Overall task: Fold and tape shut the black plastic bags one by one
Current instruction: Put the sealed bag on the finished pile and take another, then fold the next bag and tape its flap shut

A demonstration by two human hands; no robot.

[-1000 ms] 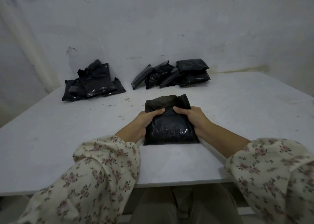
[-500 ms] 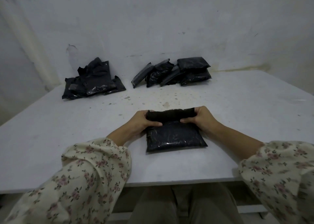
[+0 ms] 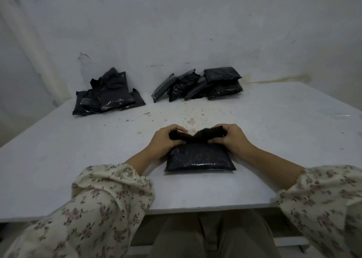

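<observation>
We look down at our two hands working on a pale grey counter (image 3: 78,169). Between them lies one black plastic bag (image 3: 199,159), filled and glossy, flat on the counter with its closed bottom edge towards our body.

Our left hand (image 3: 166,140) has its fingers curled round the left end of the bag's loose top flap (image 3: 195,137), pinching the plastic. Our right hand (image 3: 233,140) grips the right end of the same flap in the same way. The flap is bunched and crumpled between the two hands, lifted just above the filled part of the bag and sagging in the middle.

Well beyond our left hand, towards the far edge of the counter, sits a loose heap of black bags (image 3: 107,95) with ragged tops sticking up. Well beyond our right hand is a neater stack of black packets (image 3: 199,85), several leaning on one another. Both groups lie against a scuffed white wall (image 3: 176,22).

Small brownish specks dot the counter just past our fingers. Our arms wear cream sleeves (image 3: 88,208) with a small floral print, pushed back from the wrists.
</observation>
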